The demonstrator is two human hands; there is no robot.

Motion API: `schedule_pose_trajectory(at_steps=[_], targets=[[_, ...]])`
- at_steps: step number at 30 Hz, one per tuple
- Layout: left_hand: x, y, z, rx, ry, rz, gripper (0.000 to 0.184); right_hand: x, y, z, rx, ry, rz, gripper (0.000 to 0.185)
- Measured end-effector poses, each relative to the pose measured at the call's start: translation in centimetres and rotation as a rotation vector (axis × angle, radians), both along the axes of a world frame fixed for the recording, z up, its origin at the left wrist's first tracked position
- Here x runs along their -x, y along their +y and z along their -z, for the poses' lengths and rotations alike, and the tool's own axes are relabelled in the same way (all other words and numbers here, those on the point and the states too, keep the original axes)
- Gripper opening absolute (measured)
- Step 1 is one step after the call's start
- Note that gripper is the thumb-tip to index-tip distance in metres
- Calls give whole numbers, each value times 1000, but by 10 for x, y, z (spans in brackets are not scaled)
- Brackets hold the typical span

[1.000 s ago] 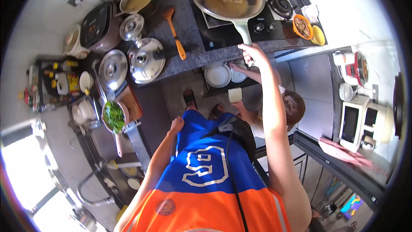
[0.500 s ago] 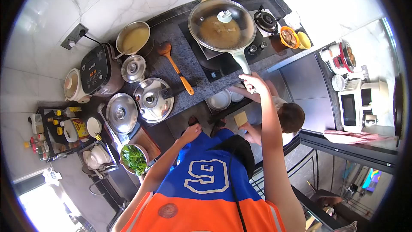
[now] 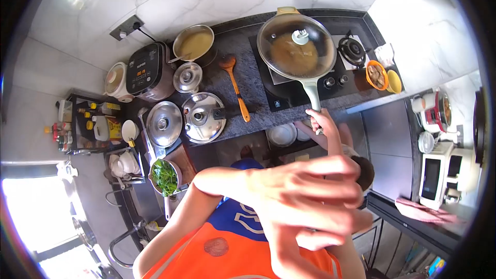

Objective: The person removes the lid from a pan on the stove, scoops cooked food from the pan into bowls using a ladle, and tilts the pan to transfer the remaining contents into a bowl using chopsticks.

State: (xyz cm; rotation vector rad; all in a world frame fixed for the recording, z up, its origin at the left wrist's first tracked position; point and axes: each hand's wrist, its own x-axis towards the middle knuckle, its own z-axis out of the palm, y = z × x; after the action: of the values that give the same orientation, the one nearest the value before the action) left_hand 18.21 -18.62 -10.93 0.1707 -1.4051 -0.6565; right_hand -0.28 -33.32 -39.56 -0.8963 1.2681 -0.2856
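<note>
Two hands of ours are in view, doing diff. things. W/ our R hand (image 3: 321, 120) we grip the handle (image 3: 314, 100) of the pan (image 3: 310, 89), fingers wrapped round its end, near the edge of the counter (image 3: 249, 80). The pan is over the L part of the hob (image 3: 282, 95), w/ its glass lid (image 3: 295, 50) on; through the glass we see brownish liquid w/ some pale pieces, but what they are we can't tell.

Our L hand (image 3: 305, 201) is close to the cam., a bit blurred, fingers apart & half bent; we see nothing held in it. It hides part of our shirt (image 3: 237, 256).

To the L of the pan lies the spatula (image 3: 237, 93), then the pot (image 3: 212, 56) w/ yellowish liquid; further L are the greens (image 3: 165, 177).

As we judge, the step in hand is holding the pan steady, lid on. Next move, in our opinion, calls for a firm R grip; if the lid must come off, the free L hand should take only its knob (image 3: 300, 36), bc. the glass is prob. hot.
</note>
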Motion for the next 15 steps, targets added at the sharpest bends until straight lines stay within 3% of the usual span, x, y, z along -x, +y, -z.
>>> schedule_pose_trajectory(at_steps=[5,7,15], targets=[[51,-19,-17,187,101,-104,9,6,0,9,19,-29,24,25],[66,-24,-24,226,111,-136,10,-2,2,-13,13,-41,13,25],[91,-29,-36,302,35,-335,17,19,-16,11,35,-33,-42,26]])
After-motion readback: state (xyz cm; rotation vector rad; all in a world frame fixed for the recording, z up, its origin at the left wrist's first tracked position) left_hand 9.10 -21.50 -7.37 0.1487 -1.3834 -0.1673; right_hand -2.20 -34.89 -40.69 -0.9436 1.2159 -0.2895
